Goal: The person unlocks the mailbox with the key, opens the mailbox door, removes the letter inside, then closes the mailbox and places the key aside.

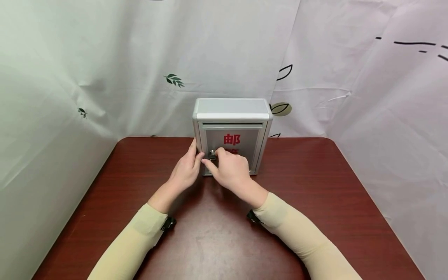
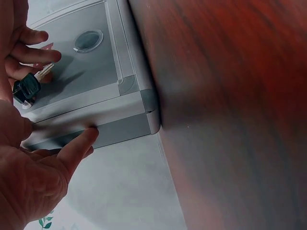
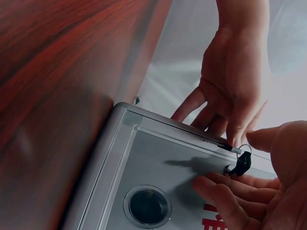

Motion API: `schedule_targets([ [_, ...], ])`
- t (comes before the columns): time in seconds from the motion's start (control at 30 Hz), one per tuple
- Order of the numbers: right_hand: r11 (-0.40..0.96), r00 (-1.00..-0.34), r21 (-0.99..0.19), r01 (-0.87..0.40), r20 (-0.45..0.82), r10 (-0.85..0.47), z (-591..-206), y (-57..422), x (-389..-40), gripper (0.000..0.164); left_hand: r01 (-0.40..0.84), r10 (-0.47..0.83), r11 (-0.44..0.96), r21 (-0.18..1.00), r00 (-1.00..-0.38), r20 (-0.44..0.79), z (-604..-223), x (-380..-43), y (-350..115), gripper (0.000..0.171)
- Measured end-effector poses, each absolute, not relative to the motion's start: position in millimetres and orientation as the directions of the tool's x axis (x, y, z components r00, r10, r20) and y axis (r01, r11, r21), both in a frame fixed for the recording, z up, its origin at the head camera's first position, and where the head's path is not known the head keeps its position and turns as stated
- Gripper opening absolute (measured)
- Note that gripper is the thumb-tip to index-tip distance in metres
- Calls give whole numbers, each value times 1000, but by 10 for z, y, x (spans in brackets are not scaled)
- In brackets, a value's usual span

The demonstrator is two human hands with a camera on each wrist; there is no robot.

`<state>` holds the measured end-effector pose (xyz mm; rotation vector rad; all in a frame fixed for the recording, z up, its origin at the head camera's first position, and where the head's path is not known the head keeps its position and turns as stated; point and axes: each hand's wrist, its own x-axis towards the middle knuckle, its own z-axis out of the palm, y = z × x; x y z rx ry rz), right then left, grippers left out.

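A grey metal mailbox [image 1: 232,111] with red characters on its door stands upright on the table. On the door's left side a lock [image 3: 228,169] has a black-headed key [image 3: 243,164] in it. A second key [image 2: 46,71] hangs from the same ring. My right hand [image 1: 233,169] is around the keys, thumb on one side and fingers on the other, with a gap between them. Its thumb tip is close to the ring in the right wrist view. My left hand [image 1: 185,169] rests along the mailbox's left side, fingers extended against it.
The mailbox stands near the back edge of the dark red wooden table [image 1: 297,186]. White curtains [image 1: 140,70] with leaf prints hang behind and at both sides. A round window [image 3: 147,206] sits low on the mailbox door.
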<state>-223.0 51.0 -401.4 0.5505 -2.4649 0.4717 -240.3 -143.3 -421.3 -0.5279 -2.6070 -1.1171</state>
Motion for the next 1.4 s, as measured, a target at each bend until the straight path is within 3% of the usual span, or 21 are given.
schedule_targets([
  [0.4, 851, -749, -209, -481, 603, -275, -4036, 527, -2229, 37, 449, 248, 636, 627, -889, 385, -4232, -2416, -1445, 71],
  [1.0, 832, -639, -131, -538, 708, -301, -4134, 546, -2256, 29, 474, 253, 640, 604, -873, 418, -4236, -2417, -1428, 69],
  [1.4, 794, -711, -263, -547, 647, -276, -4138, 544, -2264, 31, 456, 247, 646, 612, -884, 397, -4227, -2406, -1432, 68],
])
